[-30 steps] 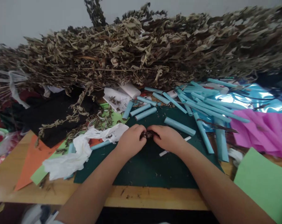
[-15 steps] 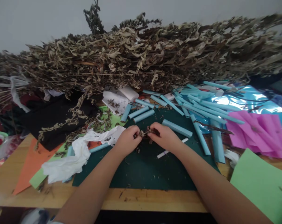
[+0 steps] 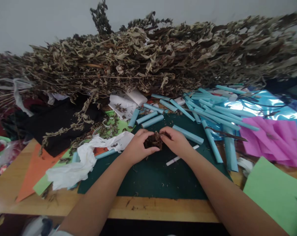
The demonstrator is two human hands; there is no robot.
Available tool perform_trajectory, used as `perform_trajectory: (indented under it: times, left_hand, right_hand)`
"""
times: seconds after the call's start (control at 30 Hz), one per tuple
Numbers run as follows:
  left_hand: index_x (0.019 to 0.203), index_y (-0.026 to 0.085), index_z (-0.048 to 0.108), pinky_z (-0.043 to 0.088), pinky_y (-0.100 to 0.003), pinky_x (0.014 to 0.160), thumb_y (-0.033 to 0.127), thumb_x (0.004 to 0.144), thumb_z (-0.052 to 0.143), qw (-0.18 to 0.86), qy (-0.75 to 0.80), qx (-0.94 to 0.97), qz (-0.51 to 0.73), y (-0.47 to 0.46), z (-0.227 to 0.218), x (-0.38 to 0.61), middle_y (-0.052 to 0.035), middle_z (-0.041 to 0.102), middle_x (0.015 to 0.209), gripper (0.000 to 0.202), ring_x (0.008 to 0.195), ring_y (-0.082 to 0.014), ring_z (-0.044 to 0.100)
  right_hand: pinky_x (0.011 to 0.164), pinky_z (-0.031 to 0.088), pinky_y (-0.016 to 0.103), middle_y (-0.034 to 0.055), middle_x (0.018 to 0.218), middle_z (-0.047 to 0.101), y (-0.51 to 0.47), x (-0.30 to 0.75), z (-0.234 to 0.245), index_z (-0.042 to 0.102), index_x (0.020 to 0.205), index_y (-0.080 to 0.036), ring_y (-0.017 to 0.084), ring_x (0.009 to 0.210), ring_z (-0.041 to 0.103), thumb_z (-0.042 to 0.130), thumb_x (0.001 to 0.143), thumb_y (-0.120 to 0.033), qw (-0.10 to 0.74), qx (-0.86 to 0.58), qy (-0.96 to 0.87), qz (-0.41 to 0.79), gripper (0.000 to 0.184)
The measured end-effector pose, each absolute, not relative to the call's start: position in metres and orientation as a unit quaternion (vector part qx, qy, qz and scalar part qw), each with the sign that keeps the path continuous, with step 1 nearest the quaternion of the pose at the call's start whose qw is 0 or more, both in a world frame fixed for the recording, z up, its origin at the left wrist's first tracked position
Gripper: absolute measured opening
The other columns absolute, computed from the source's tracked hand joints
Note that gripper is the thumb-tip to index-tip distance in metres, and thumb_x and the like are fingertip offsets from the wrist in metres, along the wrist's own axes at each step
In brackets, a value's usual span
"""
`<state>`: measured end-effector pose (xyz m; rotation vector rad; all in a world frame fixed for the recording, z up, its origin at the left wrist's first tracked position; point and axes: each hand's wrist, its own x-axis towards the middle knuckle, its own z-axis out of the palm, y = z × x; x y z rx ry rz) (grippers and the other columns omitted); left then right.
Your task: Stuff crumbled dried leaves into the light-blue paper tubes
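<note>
- L hand (image 3: 136,149) & R hand (image 3: 175,141): both curled tight round dried-leaf clump (image 3: 153,141), over green mat (image 3: 150,177).
- Step, prob.: pressing clump together.
- Next: needs even squeeze, w/o shedding crumbs.

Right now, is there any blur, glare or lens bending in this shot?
Head view: sharp in the middle, where the left hand and right hand pinch the clump of dried leaves; the dried plant pile smears toward the far right; glare on the shiny blue sheet; lens bending hard to tell.
</note>
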<state>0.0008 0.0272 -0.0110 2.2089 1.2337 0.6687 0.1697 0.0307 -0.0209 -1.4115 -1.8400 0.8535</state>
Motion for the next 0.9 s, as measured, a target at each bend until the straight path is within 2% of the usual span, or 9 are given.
perform_trajectory:
  times: [0.07,0.2,0.37,0.47,0.57,0.6,0.67,0.8,0.9]
  left_hand:
    - [0.1,0.018,0.049,0.04,-0.031,0.081,0.031,0.065,0.06,0.256,0.457,0.814,0.25,0.0269,-0.0129,0.0028,-0.0067,0.051,0.096,0.04,0.091,-0.0192,0.048]
    - [0.082,0.018,0.05,0.041,-0.025,0.068,0.013,0.069,0.048,0.234,0.488,0.797,0.268,0.0278,-0.0158,0.0049,-0.0013,0.053,0.078,0.015,0.074,-0.0142,0.05]
    - [0.064,0.017,0.045,0.038,-0.024,0.062,0.004,0.063,0.043,0.208,0.497,0.791,0.289,0.0287,-0.0126,0.0021,0.0,0.046,0.07,0.013,0.068,-0.0131,0.046]
    - [0.077,0.017,0.048,0.04,-0.026,0.07,0.014,0.066,0.05,0.215,0.478,0.801,0.288,0.0273,-0.011,0.0018,-0.0029,0.049,0.082,0.012,0.079,-0.0154,0.048]
    - [0.102,0.018,0.043,0.038,-0.03,0.084,0.024,0.065,0.058,0.235,0.458,0.811,0.278,0.0257,-0.0122,0.0034,-0.007,0.049,0.101,0.04,0.096,-0.0192,0.046]
    - [0.105,0.018,0.042,0.037,-0.031,0.086,0.025,0.065,0.058,0.24,0.461,0.808,0.277,0.0254,-0.0129,0.004,-0.0073,0.049,0.104,0.044,0.098,-0.0195,0.045]
    - [0.103,0.018,0.044,0.039,-0.03,0.084,0.022,0.068,0.055,0.243,0.479,0.797,0.276,0.0256,-0.014,0.0048,-0.0062,0.052,0.102,0.037,0.094,-0.0186,0.048]
    - [0.087,0.019,0.052,0.042,-0.027,0.074,0.013,0.069,0.048,0.231,0.515,0.776,0.282,0.027,-0.0132,0.0039,-0.0017,0.058,0.086,0.019,0.081,-0.0154,0.053]
    - [0.082,0.018,0.054,0.042,-0.026,0.067,0.019,0.071,0.05,0.224,0.531,0.765,0.287,0.0281,-0.0114,0.0019,-0.001,0.059,0.079,0.012,0.074,-0.0148,0.053]
  right_hand:
    - [0.054,0.036,0.024,-0.0012,0.065,0.053,0.0296,0.1674,-0.0197,0.048,0.075,-0.02,0.013,0.058,0.048,0.047,0.071,-0.026,0.33,-0.536,-0.7,0.338,0.007]
    - [0.053,0.037,0.023,-0.0025,0.063,0.05,0.0285,0.1642,-0.02,0.047,0.075,-0.02,0.012,0.055,0.046,0.049,0.069,-0.024,0.34,-0.522,-0.696,0.358,0.008]
    - [0.059,0.04,0.025,-0.0018,0.069,0.051,0.0307,0.1658,-0.0245,0.048,0.077,-0.02,0.012,0.06,0.047,0.041,0.065,-0.012,0.358,-0.51,-0.691,0.367,0.016]
    - [0.058,0.041,0.025,-0.0024,0.066,0.05,0.0313,0.166,-0.0268,0.047,0.077,-0.02,0.012,0.058,0.049,0.038,0.066,-0.012,0.362,-0.506,-0.681,0.386,0.016]
    - [0.052,0.042,0.023,-0.0036,0.062,0.049,0.03,0.1647,-0.0267,0.045,0.082,-0.02,0.011,0.052,0.05,0.039,0.071,-0.018,0.359,-0.496,-0.675,0.411,0.013]
    - [0.051,0.042,0.023,-0.004,0.06,0.049,0.0292,0.1642,-0.0261,0.045,0.083,-0.019,0.01,0.05,0.05,0.039,0.073,-0.02,0.357,-0.491,-0.676,0.417,0.012]
    - [0.048,0.042,0.022,-0.0046,0.056,0.048,0.0278,0.1638,-0.0242,0.046,0.083,-0.019,0.01,0.046,0.05,0.039,0.076,-0.026,0.349,-0.484,-0.683,0.421,0.012]
    - [0.048,0.038,0.023,-0.0024,0.057,0.052,0.027,0.1663,-0.0208,0.05,0.079,-0.018,0.011,0.046,0.048,0.039,0.079,-0.03,0.341,-0.493,-0.703,0.382,0.016]
    - [0.055,0.037,0.025,0.0,0.061,0.054,0.0288,0.1693,-0.0202,0.053,0.074,-0.018,0.014,0.057,0.049,0.045,0.075,-0.027,0.341,-0.503,-0.723,0.328,0.012]
